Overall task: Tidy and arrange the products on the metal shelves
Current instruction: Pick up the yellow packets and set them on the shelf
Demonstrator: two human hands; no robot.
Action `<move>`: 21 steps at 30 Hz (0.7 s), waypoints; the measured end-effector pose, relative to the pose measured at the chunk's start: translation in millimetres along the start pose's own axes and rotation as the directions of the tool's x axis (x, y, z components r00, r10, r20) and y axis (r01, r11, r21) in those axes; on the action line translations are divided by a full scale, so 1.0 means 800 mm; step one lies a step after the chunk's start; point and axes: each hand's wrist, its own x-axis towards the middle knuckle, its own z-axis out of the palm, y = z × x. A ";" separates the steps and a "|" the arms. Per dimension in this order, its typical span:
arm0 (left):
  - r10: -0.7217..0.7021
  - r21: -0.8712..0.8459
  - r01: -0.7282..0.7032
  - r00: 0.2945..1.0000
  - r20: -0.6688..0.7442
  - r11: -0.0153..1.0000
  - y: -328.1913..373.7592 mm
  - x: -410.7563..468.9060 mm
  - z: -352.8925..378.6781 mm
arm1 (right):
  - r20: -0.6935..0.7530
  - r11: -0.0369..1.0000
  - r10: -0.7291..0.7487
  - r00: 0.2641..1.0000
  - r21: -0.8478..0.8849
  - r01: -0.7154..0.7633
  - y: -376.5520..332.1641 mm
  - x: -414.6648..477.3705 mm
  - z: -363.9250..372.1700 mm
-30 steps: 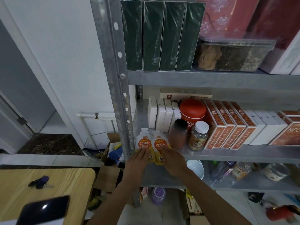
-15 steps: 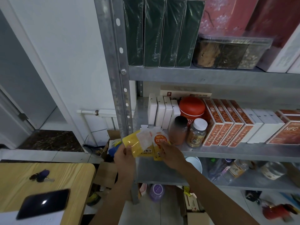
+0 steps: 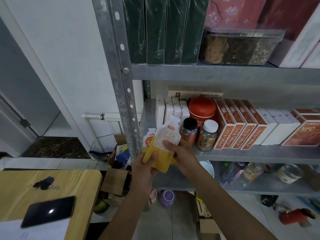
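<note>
Head view. The left hand (image 3: 145,168) grips the lower yellow part of a yellow-and-white spouted foil pouch (image 3: 163,137), thumb pressed on its front and fingers curled behind. The right hand (image 3: 182,153) pinches the pouch's white printed panel, thumb on top. The pouch is held tilted, just before the left end of the grey metal middle shelf (image 3: 242,155), beside the perforated metal upright (image 3: 121,66). It overlaps a second white pouch with orange print (image 3: 149,138).
</note>
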 end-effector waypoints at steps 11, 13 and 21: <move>0.422 0.806 -0.376 0.890 0.175 0.457 -0.016 0.000 0.001 | -0.287 0.979 0.017 0.958 -0.188 -0.074 -0.004 0.002 -0.002; 0.417 0.853 -0.462 0.844 0.337 0.245 -0.029 -0.003 0.003 | -0.312 0.967 -0.041 0.949 -0.253 -0.041 -0.010 0.001 0.001; 0.434 0.800 -0.407 0.877 0.207 0.441 -0.021 -0.013 0.019 | -0.064 0.968 -0.014 0.998 -0.250 -0.002 -0.034 -0.015 0.011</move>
